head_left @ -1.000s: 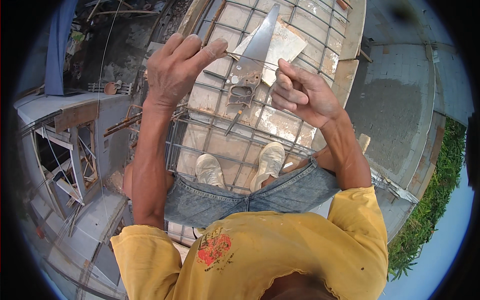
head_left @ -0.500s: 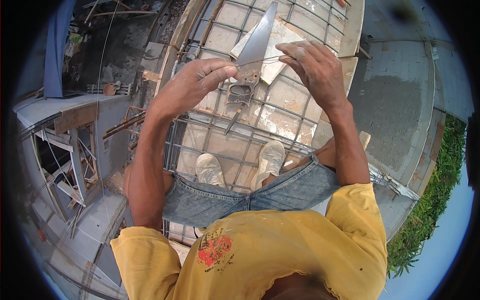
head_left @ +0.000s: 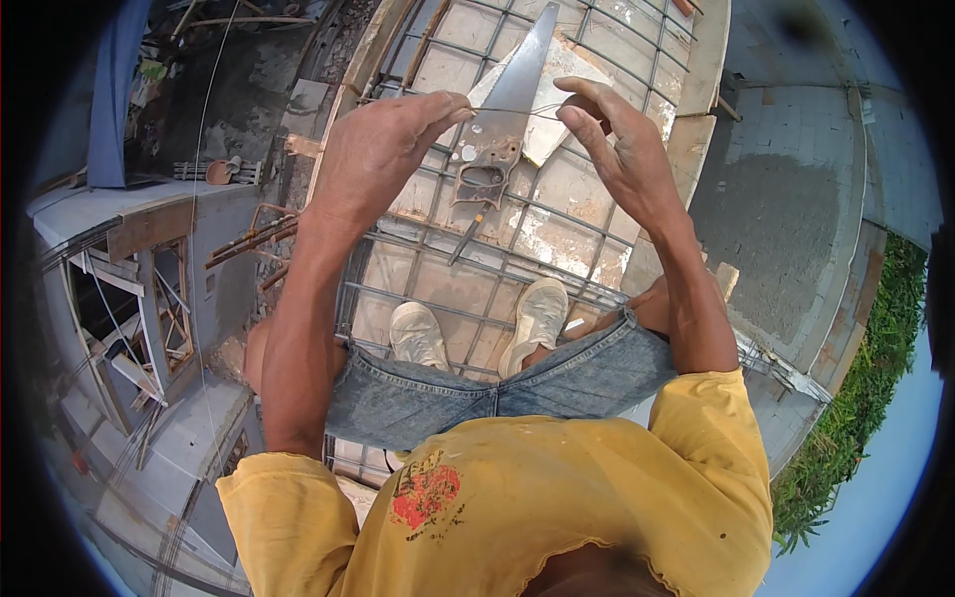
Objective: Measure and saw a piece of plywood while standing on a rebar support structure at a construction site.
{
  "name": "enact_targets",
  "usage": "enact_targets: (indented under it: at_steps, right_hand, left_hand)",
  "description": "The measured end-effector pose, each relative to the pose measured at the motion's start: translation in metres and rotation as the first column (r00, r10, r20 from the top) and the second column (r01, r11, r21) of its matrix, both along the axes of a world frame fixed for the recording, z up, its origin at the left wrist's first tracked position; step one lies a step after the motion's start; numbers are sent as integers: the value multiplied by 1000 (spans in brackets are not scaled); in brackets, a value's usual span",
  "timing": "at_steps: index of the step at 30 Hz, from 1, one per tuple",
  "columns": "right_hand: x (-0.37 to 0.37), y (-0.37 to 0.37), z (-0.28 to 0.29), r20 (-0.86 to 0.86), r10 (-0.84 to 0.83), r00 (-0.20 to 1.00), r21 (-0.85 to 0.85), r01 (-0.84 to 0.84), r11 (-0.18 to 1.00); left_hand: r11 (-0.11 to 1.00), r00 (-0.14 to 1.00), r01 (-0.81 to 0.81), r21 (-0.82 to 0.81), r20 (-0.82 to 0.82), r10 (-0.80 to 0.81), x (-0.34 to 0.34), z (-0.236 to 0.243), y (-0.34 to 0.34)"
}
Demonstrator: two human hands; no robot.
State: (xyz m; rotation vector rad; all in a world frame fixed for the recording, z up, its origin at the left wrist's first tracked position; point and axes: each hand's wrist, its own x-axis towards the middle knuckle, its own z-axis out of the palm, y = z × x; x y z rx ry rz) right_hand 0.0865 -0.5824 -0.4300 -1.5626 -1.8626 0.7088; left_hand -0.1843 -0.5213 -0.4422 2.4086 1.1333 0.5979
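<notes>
One firm pinch noted: the left hand point(head_left: 383, 144) has thumb and fingers clamped on a thin wire point(head_left: 512, 110). In my judgement, sound work calls for that pinch to be held, light even tension, and the wire kept off the teeth of the saw point(head_left: 522, 80). The wire runs from the left fingertips rightward, over the saw, to the right hand point(head_left: 629, 149), whose thumb and forefinger stand apart, the wire curving between them.

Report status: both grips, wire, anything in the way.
Left grip pinching wire. Wire spanning across to right grip, hold there unclear. Handsaw lying below.
</notes>
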Motion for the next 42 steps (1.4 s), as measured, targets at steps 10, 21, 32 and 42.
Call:
enact_targets:
  at_steps: [10, 21, 32, 42]
  right_hand:
    - [3, 5, -6, 194, 122, 973, 24, -129, 991]
    - [9, 5, -1, -550, -166, 818, -338, -36, 940]
    - [-35, -1, -11, -786, -231, 573, -386, -163, 908]
    - [-10, 10, 7, -672, -235, 702, -244, 89, 966]
  left_hand:
    - [998, 997, 1, -57, 73, 3, -2, 4, 5]
    - [985, 965, -56, 163, 261, 12, 5, -9, 12]
    - [-123, 709, 609, -783, 469, 527, 44, 5, -46]
    - [-111, 708, 567, -816, 413, 573, 45, -1, -51]
